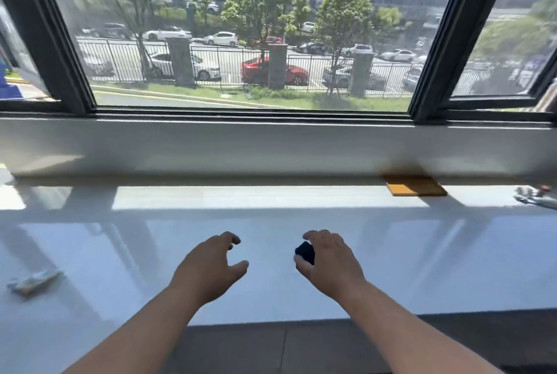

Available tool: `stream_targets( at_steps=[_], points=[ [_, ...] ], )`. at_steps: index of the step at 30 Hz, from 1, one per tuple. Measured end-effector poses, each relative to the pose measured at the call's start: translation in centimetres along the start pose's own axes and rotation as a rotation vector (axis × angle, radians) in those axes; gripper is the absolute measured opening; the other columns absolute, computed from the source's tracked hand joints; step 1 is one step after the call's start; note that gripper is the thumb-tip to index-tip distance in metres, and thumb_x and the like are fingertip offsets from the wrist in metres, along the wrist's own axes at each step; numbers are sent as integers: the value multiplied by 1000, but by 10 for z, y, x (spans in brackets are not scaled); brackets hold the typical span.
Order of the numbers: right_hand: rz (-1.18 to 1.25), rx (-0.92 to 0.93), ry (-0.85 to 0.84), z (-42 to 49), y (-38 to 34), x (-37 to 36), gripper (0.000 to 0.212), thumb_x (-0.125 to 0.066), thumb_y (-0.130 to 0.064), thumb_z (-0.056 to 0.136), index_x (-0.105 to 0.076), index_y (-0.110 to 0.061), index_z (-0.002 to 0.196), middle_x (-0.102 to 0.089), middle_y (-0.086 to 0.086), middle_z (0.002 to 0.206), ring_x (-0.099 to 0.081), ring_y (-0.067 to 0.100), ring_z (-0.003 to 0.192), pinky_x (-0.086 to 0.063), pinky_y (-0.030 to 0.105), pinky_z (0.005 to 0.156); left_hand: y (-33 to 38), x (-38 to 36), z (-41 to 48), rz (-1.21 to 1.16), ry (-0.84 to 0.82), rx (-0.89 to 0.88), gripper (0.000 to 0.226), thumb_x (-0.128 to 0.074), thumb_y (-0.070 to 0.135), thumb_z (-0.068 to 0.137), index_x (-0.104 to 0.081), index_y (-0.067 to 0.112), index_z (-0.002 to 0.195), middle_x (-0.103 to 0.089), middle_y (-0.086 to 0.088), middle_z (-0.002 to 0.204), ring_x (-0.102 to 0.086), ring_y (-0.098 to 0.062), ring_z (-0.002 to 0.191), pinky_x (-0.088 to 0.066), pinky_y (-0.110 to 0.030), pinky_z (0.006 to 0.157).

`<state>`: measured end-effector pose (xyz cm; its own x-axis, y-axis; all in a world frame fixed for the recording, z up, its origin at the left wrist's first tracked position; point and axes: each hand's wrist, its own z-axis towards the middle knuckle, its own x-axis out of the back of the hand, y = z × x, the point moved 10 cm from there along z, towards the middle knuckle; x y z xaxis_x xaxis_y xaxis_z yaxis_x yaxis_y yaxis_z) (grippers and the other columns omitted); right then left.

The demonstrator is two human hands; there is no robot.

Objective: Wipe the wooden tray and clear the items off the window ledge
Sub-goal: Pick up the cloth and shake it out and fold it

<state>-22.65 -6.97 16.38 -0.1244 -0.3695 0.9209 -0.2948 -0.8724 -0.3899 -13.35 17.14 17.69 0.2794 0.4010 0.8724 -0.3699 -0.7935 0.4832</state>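
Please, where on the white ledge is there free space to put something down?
The white ledge is mostly bare. Widest free patch: between the crumpled wrapper at far left and the left hand. Also free: the back strip left of the wooden tray. More crowded at right: tray, shiny item at the edge, and right hand holding a dark object.

Sunlight is streaming through a dark-framed window (253, 42) across the upper frame, brightening the glossy white ledge (271, 204) below.

Window ledge (271, 253) glossy white; beyond the right hand (328, 256), which grips a black item (305, 251), lies an amber-brown wooden tray (414, 186); window frame (434, 42) black, floor (301, 349) dark grey.
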Motion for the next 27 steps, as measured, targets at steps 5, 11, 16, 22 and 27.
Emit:
stream_targets(
  at_steps=[5, 11, 16, 22, 27],
  points=[
    [43, -88, -79, 78, 102, -21, 56, -54, -54, 94, -52, -28, 143, -59, -5, 138, -49, 22, 130, -48, 37, 101, 49, -66, 77, 45, -83, 45, 56, -63, 60, 90, -50, 41, 142, -60, 18, 140, -59, -7, 123, -48, -29, 88],
    [42, -157, -202, 144, 181, -72, 52, -55, -53, 91, -57, -25, 135, -63, -2, 127, -55, 25, 119, -53, 39, 90, 86, -116, 153, 89, -156, 102, 55, -62, 58, 93, -49, 41, 143, -58, 18, 141, -56, -6, 124, -49, -30, 90],
    [-9, -184, -406, 172, 206, -131, 54, -57, -51, 90, -53, -23, 136, -61, 2, 127, -55, 26, 118, -50, 36, 87, 96, -142, 195, 109, -186, 119, 54, -61, 59, 92, -50, 42, 143, -58, 19, 141, -56, -6, 126, -47, -29, 89],
    [-83, -181, -523, 176, 215, -172, 31, -55, -39, 97, -59, -20, 121, -60, 4, 125, -54, 26, 117, -49, 35, 89, 87, -162, 218, 97, -237, 117, 51, -58, 62, 90, -51, 45, 137, -59, 24, 134, -56, -3, 121, -50, -29, 90],
    [221, -207, -450, 201, 188, -129, 14, -55, -38, 91, -57, -25, 84, -57, -6, 96, -57, 16, 87, -44, 30, 68, 75, -157, 236, 46, -285, 109, 43, -61, 60, 89, -59, 44, 129, -64, 25, 126, -59, 0, 111, -54, -30, 91]
  ],
)
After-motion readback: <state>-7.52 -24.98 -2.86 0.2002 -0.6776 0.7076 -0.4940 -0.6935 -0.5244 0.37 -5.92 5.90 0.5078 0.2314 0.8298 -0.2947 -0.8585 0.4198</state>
